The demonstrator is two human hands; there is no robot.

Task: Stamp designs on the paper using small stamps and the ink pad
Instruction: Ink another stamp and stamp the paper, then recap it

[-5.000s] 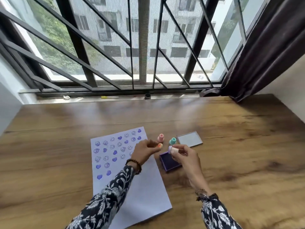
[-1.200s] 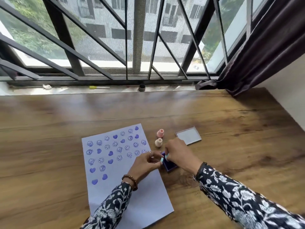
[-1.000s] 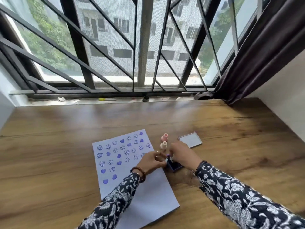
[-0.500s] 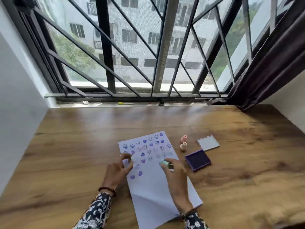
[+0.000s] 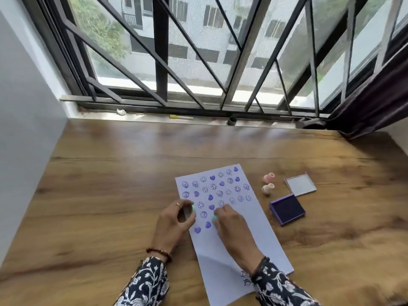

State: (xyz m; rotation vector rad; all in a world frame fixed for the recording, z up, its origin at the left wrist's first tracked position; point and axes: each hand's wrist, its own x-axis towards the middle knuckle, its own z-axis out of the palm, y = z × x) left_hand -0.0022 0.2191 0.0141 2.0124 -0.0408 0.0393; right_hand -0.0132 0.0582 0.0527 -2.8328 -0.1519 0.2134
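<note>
A white paper [image 5: 254, 241] lies on the wooden table [image 5: 110, 195], its upper half covered with purple smiley and heart prints. My right hand [image 5: 230, 226] pinches a small teal stamp [image 5: 214, 218] and holds it down on the paper beside the lowest hearts. My left hand [image 5: 174, 221] rests on the paper's left edge, fingers pinched around a small pale green cap [image 5: 193, 208], which is blurred. The open purple ink pad [image 5: 288, 209] sits to the right of the paper.
The ink pad's clear lid [image 5: 300, 185] lies behind the pad. A pink stamp [image 5: 268, 177] and a cream stamp [image 5: 267, 188] stand between paper and lid. A barred window and sill run along the table's far edge, a dark curtain [image 5: 371, 100] hangs at the right, and a wall is on the left.
Both hands left the ink pad and moved left onto the paper. The right hand brought the teal stamp down among the lower prints, and the view swung left.
</note>
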